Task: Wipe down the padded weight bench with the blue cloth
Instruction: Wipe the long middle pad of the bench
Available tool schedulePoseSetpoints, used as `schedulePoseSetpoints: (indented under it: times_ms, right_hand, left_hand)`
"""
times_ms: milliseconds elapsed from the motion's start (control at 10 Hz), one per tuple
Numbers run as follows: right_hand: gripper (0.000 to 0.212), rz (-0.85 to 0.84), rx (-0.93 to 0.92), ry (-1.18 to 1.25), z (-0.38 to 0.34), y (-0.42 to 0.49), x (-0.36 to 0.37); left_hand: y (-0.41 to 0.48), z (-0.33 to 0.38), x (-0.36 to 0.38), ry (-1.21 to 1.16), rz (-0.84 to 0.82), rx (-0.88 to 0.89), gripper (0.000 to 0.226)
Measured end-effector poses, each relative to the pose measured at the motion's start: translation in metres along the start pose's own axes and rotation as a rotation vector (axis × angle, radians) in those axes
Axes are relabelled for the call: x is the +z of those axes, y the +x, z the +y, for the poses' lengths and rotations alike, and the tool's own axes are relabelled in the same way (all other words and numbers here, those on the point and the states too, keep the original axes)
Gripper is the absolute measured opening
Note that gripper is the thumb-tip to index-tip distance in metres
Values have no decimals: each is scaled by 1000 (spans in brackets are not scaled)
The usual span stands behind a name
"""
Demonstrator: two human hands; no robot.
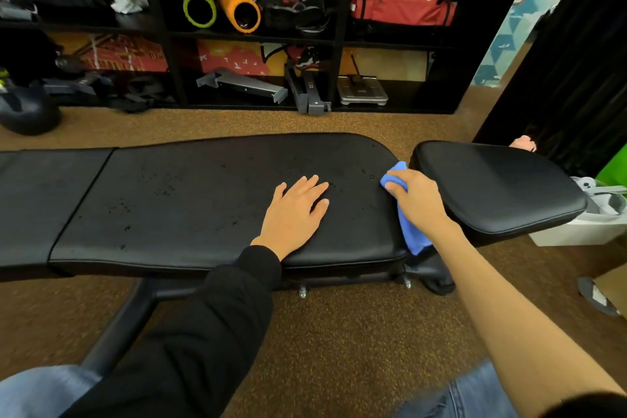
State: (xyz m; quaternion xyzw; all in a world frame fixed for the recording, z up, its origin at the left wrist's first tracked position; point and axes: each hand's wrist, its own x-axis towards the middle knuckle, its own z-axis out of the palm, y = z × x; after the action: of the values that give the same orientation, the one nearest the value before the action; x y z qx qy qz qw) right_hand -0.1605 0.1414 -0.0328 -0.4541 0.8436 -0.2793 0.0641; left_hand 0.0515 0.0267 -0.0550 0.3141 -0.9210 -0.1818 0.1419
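Shelf unit [258, 37] along the far wall: green roller [199, 7] and orange roller [239, 8] in an upper cubby, red bag [403, 3] to their right. Weight bench [190, 200] has its long axis left-right, long pad wet-speckled. Left hand [295, 210] open, flat on the pad near its right end. Right hand [415, 200] gripping blue cloth [409, 231] at the pad's right edge, in the gap before the seat pad [498, 187]. Cloth hangs over the near edge. White bin [583, 231] beyond the seat's right end.
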Motion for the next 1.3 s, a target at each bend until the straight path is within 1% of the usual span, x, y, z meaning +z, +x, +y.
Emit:
schedulePoseSetpoints:
  times_ms: [100,200,300,400,500,600,700,800,900,1000,1100,1200,1300]
  right_hand:
    - [38,8,54,-88,-1,7,6]
    - [36,33,47,-121,-6,-6,8]
    - [32,55,-45,-142,-12,-30,10]
    - [28,71,-146,-105,-8,-58,12]
    - [27,28,-142,-54,-2,-67,8]
    - [28,8,-110,-33,-2,-48,1]
    - [32,-9,-48,-29,-3,-18,0]
    - [38,-24,22,-87,-5,-1,5]
    - [37,-6,3,-140,-13,-9,8]
    - [34,-19,-119,-150,-23,-36,8]
    - [33,-79,-204,-151,-21,-65,7]
    - [33,-128,-224,-145,-9,-75,0]
    - [34,-118,-234,-123,-1,-55,-5]
  left_hand:
    - [0,-3,-12,-87,-43,8,47]
    - [-10,-13,-21,-35,12,-2,47]
    - [-21,-28,-21,43,37,-37,47]
    - [-24,-33,-18,69,57,-49,47]
    - [-24,-32,-15,87,66,-33,46]
    - [-25,-33,-15,98,63,-28,46]
    - [-27,-33,-15,101,65,-23,46]
    - [-27,-32,-15,104,65,-21,46]
    - [-28,-32,-15,111,70,-23,46]
    - [-28,-32,-15,108,74,-22,46]
    - [-28,-32,-15,103,71,-19,46]
    - [-29,-32,-16,100,67,-18,46]
    - [-28,-32,-16,109,63,-18,47]
